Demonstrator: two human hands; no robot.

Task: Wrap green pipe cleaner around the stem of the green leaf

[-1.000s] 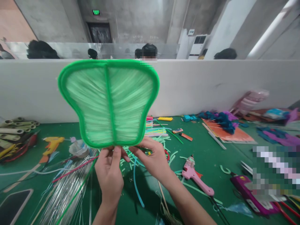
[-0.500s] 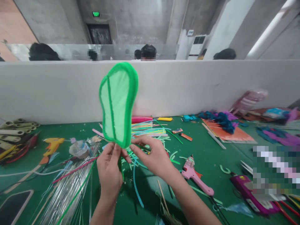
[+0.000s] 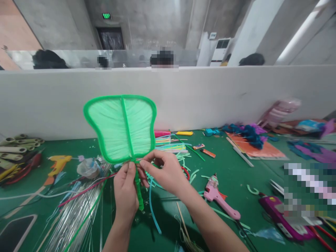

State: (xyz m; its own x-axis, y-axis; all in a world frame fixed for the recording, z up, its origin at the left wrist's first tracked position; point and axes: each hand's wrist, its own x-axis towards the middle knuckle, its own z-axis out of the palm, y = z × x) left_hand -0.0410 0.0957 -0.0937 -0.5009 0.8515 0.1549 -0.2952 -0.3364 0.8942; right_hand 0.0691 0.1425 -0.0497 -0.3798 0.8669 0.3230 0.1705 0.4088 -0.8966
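Note:
A green hand fan (image 3: 107, 122) stands upright in front of me, its pale translucent panel facing me. A darker green fuzzy rim and a middle rib frame the panel. Below it runs a green wrapped handle (image 3: 139, 190). My left hand (image 3: 126, 189) is closed around the top of this handle, thumb in front. At the neck, where handle and rim meet, my right hand (image 3: 166, 171) pinches with thumb and forefinger. Whether a thin strand lies between those fingertips I cannot make out.
On the green table lie a pink glue gun (image 3: 220, 199), a yellow glue gun (image 3: 58, 163), clear sticks (image 3: 76, 213), bamboo tubes (image 3: 15, 148) and a purple device (image 3: 283, 217). Behind runs a white partition (image 3: 210, 98); heads of other people show beyond it.
The fan has turned from a narrow, slanted view to nearly face-on and sunk lower. More of its handle shows now. Both hands stay at the neck.

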